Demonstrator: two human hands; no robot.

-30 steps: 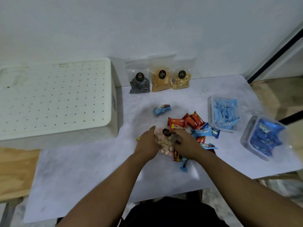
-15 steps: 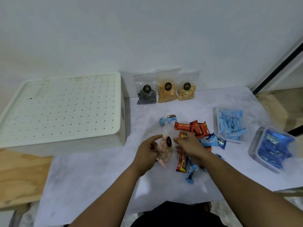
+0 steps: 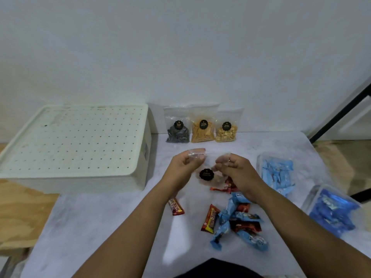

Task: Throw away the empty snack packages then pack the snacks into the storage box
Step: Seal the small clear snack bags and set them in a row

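Hands up off the table now: my left hand [image 3: 185, 162] and right hand [image 3: 233, 167] each pinch a top corner of a clear pouch [image 3: 207, 174] with a black round sticker, so it hangs between them above the pile. Whether it holds anything I can't tell; something pale shows near its bottom. I judge this as the checking step, deciding empty or full. If empty, it goes to a bin, and no bin is in view. If full, it goes in the storage box [image 3: 76, 145] at nine o'clock, whose dotted lid is on and must come off first.

Loose bars [image 3: 232, 219], red and blue wrappers, lie at five o'clock of the pouch. Three filled bags [image 3: 202, 130] stand against the wall at twelve. Two clear tubs [image 3: 278, 173] of blue packets sit at three and four o'clock. White table [image 3: 100, 227], plain pale wall [image 3: 180, 47], wooden floor either side.
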